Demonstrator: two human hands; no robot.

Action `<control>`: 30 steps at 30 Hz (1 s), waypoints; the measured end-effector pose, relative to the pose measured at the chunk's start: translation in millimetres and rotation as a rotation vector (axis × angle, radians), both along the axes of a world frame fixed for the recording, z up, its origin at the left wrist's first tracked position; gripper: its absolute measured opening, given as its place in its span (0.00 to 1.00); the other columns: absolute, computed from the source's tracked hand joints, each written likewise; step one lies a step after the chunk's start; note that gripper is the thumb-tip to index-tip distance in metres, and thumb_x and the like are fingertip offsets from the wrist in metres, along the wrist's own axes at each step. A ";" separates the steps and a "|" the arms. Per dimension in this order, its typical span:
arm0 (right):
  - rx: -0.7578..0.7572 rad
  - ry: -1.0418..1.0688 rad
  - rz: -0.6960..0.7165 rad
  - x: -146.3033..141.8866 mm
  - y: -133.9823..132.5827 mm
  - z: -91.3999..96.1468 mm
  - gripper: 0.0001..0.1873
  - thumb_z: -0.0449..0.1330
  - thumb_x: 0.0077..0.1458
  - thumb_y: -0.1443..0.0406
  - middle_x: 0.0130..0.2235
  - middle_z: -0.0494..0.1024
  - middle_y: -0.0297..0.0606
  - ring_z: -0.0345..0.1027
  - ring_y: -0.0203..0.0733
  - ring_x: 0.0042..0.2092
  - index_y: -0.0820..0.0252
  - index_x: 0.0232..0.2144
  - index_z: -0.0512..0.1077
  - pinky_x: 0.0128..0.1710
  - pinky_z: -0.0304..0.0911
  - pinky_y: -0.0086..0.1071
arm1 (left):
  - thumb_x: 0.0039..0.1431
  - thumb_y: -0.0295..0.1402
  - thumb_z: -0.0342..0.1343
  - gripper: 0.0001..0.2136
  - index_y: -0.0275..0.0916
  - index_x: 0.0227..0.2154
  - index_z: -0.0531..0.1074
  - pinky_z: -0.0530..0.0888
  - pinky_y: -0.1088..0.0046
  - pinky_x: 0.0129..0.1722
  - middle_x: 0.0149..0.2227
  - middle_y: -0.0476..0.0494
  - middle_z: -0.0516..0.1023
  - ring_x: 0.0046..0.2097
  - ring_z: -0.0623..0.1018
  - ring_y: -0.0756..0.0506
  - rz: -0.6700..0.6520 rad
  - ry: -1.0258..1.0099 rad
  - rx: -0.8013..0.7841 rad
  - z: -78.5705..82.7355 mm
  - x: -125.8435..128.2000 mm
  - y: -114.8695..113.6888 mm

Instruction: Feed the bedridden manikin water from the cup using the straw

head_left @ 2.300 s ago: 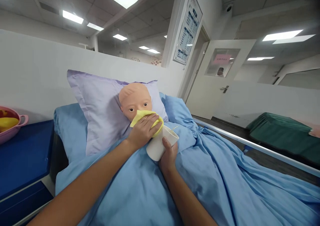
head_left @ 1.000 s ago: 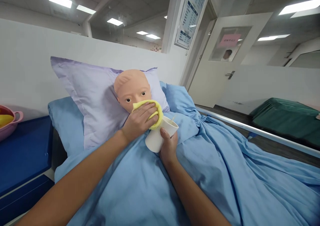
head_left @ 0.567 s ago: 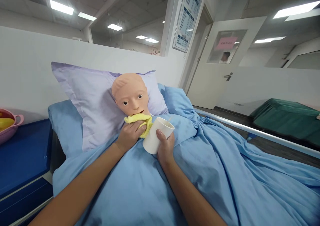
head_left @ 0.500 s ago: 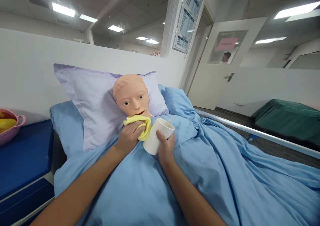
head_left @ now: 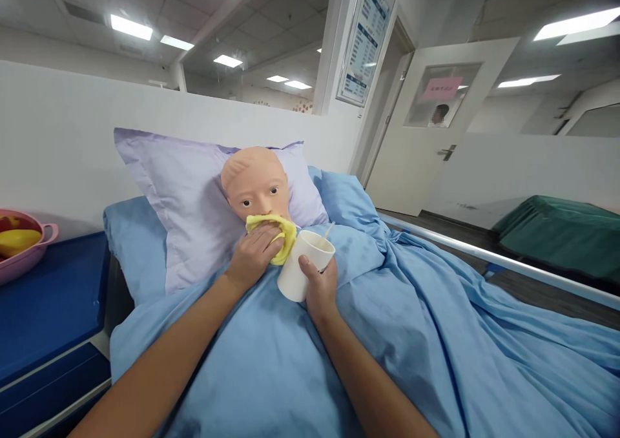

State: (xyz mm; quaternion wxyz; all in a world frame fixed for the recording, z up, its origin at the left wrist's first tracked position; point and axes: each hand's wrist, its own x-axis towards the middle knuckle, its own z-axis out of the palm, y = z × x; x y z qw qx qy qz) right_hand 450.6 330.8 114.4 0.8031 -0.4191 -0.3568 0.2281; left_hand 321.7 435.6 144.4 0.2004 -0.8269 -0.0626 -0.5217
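Note:
A manikin [head_left: 256, 179] lies in bed with its head on a lilac pillow [head_left: 188, 205]. My left hand [head_left: 252, 254] presses a folded yellow towel [head_left: 287, 234] over the manikin's mouth and chin, its fingers closed on the cloth. In my right hand [head_left: 320, 286] is a white cup [head_left: 294, 273], tilted, with my thumb across its front. A thin pale stick or straw [head_left: 330, 230] pokes out of the cup's rim. What the cup holds cannot be made out. The cup is close beside the towel, above the blue quilt [head_left: 261, 360].
At left, a pink basket [head_left: 24, 267] with yellow fruit stands on a blue bedside cabinet [head_left: 58, 309]. A metal bed rail [head_left: 484, 250] runs along the far side. Beyond are a door [head_left: 436, 147] and a green-covered object [head_left: 562, 238]. Someone's head shows in the door's window.
My left hand has raised the towel from below the manikin's lips so that it now covers the mouth. The cup has stayed almost in place. The view has shifted slightly.

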 end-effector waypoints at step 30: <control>-0.151 -0.231 0.331 -1.1 -2.8 -3.0 0.30 0.72 0.45 0.51 0.42 0.82 0.42 0.76 0.52 0.41 0.56 0.48 0.74 0.34 0.71 0.40 | 0.51 0.32 0.64 0.22 0.41 0.51 0.72 0.75 0.63 0.53 0.51 0.43 0.79 0.52 0.78 0.42 -0.234 -0.884 -1.267 -60.0 -42.0 -20.1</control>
